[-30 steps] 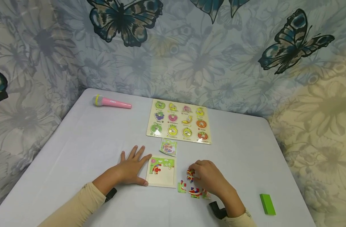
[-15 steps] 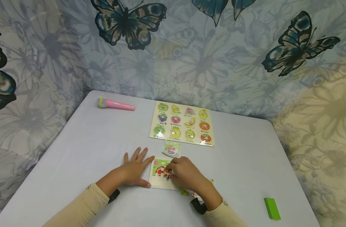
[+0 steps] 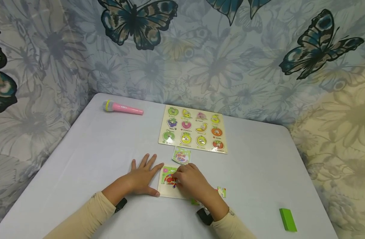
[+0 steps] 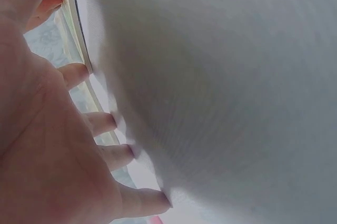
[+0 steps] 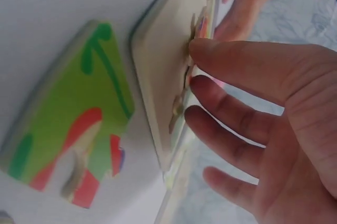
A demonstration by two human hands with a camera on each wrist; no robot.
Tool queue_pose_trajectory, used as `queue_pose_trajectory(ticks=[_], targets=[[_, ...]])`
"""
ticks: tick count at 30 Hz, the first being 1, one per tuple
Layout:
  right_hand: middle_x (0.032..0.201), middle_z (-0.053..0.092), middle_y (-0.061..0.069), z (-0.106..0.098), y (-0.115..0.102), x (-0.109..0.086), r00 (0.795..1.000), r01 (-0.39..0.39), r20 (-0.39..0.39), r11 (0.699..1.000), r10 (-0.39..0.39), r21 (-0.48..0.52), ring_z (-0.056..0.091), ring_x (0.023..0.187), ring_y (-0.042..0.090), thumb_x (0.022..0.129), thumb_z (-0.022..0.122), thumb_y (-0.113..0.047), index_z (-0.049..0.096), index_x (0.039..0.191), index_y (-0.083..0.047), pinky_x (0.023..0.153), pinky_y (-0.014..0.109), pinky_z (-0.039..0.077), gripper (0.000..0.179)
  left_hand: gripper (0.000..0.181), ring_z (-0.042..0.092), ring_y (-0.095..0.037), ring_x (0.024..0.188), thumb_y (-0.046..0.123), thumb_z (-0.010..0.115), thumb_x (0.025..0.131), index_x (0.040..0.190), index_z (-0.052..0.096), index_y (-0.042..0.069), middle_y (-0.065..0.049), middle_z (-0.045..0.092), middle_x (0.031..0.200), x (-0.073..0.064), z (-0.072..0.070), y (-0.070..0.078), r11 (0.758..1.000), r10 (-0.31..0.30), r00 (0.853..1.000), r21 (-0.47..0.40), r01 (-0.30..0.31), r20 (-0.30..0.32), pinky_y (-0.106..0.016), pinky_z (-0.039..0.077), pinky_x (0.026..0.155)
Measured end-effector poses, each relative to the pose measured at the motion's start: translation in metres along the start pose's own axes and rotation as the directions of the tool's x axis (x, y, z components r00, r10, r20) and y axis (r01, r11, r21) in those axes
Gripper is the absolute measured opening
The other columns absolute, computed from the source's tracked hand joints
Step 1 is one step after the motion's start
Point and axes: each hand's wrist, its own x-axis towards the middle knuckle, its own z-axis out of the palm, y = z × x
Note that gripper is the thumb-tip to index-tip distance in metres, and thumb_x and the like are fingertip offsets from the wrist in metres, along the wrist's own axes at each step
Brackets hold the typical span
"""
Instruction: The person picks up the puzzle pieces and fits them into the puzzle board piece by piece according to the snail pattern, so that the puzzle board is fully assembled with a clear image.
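Note:
A square wooden puzzle board [image 3: 167, 192] lies on the white table, with pieces joined in its upper left part. My left hand [image 3: 141, 179] rests spread along its left edge, with thumb and index fingertip at the frame. Over the board's right half, my right hand [image 3: 195, 181] pinches a red, patterned puzzle piece [image 3: 174, 184] beside the fitted ones. The right wrist view has thumb and fingertips right at the pieces, and a loose green and red puzzle piece [image 5: 63, 118] on the cloth. My right hand hides part of the board.
Loose pieces lie by the right forearm, one green and white piece [image 3: 222, 191] showing past it. A small picture card [image 3: 181, 155] sits above the board, below a fruit puzzle board [image 3: 193, 129]. A pink toy microphone [image 3: 125, 108] is back left; a green block [image 3: 288, 219] is front right.
My right hand has carried a puzzle piece leftward from the loose pieces onto the board, then shifted slightly there. My left hand stays at the board's left edge. The head view has shifted a little.

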Motion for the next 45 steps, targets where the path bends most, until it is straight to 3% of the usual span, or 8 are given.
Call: queue_pose_trajectory(ticks=[16,25,32,37,45], targets=[[0.103,0.068,-0.002,-0.007,0.006,-0.016,0.999,0.010,-0.035,1.000,-0.010,0.008,0.062,0.100,0.017,0.083,0.076,-0.023,0.073,0.110,-0.016,0.097,0.038,0.046,0.028,0.104,0.004,-0.045,0.147,0.061,0.078,0.069,0.152,0.033,0.019,-0.019,0.011,0.161,-0.002,0.000,0.004,1.000,-0.004,1.000,-0.007,0.004,-0.010,-0.078,0.011,0.102],[0.105,0.070,0.000,-0.013,0.038,-0.055,0.989,-0.148,-0.022,0.989,0.149,0.023,0.063,0.101,0.020,0.078,0.081,-0.025,0.072,0.110,-0.012,0.098,0.042,0.046,0.036,0.104,0.004,-0.045,0.147,0.060,0.079,0.068,0.152,0.033,0.019,-0.018,0.011,0.161,-0.002,0.004,0.003,1.000,-0.014,1.000,-0.020,0.013,-0.017,-0.078,0.009,0.103],[0.103,0.069,-0.003,-0.014,0.060,-0.086,0.948,-0.317,0.007,0.948,0.317,0.040,0.063,0.102,0.019,0.074,0.084,-0.018,0.073,0.102,-0.013,0.100,0.043,0.043,0.031,0.105,0.004,-0.045,0.147,0.060,0.080,0.067,0.151,0.034,0.019,-0.019,0.012,0.161,-0.003,0.003,0.002,1.000,-0.010,1.000,-0.025,0.009,-0.027,-0.079,0.009,0.102],[0.097,0.069,-0.003,-0.020,0.067,-0.100,0.933,-0.361,0.026,0.930,0.360,0.071,0.064,0.098,0.021,0.075,0.077,-0.008,0.074,0.094,-0.012,0.098,0.045,0.045,0.020,0.105,0.004,-0.045,0.147,0.061,0.080,0.067,0.152,0.034,0.019,-0.019,0.012,0.161,-0.003,0.004,0.001,1.000,-0.011,1.000,-0.018,0.010,-0.029,-0.079,0.009,0.102],[0.091,0.068,-0.004,-0.019,0.070,-0.113,0.920,-0.392,0.061,0.917,0.388,0.077,0.064,0.089,0.018,0.071,0.075,-0.001,0.073,0.090,-0.012,0.090,0.044,0.049,0.022,0.104,0.004,-0.045,0.147,0.059,0.080,0.067,0.151,0.034,0.019,-0.019,0.012,0.161,-0.004,0.001,0.004,1.000,-0.011,1.000,-0.025,0.010,-0.026,-0.078,0.009,0.102]])
